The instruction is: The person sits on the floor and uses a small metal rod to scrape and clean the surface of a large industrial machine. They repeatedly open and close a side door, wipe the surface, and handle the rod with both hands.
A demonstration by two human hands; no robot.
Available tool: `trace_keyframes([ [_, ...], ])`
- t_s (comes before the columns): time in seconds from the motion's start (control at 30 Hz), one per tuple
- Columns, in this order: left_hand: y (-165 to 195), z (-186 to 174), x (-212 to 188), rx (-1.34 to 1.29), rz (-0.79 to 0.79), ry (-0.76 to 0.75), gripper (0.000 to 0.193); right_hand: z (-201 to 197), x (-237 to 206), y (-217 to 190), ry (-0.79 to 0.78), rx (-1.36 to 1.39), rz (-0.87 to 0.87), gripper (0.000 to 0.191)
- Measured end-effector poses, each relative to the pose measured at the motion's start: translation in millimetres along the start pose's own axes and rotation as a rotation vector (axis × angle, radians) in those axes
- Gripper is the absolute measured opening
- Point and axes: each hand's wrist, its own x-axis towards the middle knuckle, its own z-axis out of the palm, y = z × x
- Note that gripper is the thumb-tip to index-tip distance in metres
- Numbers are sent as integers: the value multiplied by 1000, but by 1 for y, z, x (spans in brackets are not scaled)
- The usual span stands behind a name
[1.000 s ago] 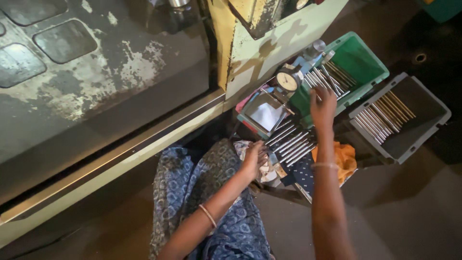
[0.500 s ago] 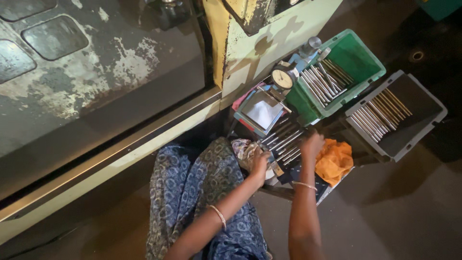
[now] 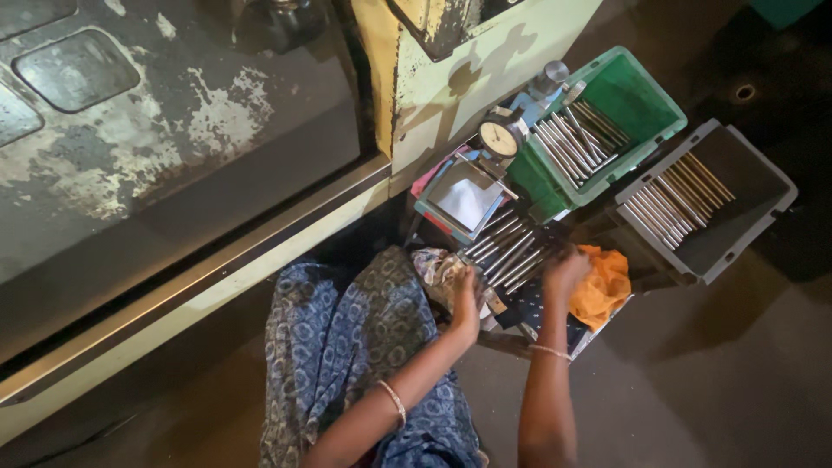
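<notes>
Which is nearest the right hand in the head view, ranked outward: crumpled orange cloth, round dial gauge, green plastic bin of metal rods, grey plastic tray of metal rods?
From the right hand:
1. Crumpled orange cloth, touching, just right of the hand.
2. Round dial gauge, above, slightly left.
3. Grey plastic tray of metal rods, to the right, and green plastic bin of metal rods, above and right: too close to call.

Rods [image 3: 511, 251] centre frame were bare metal, smooth, semi-glossy. Green bin [image 3: 646, 95] upper right was glossy plastic; grey tray [image 3: 745, 217] matt plastic. Orange rag [image 3: 607, 282] was soft cloth. Machine panel [image 3: 130, 147] upper left: painted metal, worn, flaking.
</notes>
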Motion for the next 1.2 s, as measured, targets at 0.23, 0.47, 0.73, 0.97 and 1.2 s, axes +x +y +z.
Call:
trace_keyframes([
  [0.23, -4, 17, -4, -103, -57, -75, 93, 4, -19, -6, 42, 5, 92, 39],
  [0.47, -5, 24, -8, -29, 152, 86, 90, 6, -14, -16, -141, 115, 307, 51],
  [0.73, -13, 37, -15, -121, -175, 74, 86, -6, 7, -14, -478, 375, 486, 49],
  [0.97, -13, 51, -21, 205, 89, 108, 96, -11, 17, -14, -535, 460, 457, 42],
  [1.2, -12, 48, -23, 138, -49, 140, 96, -3, -16, -26, -95, -61, 52, 48],
])
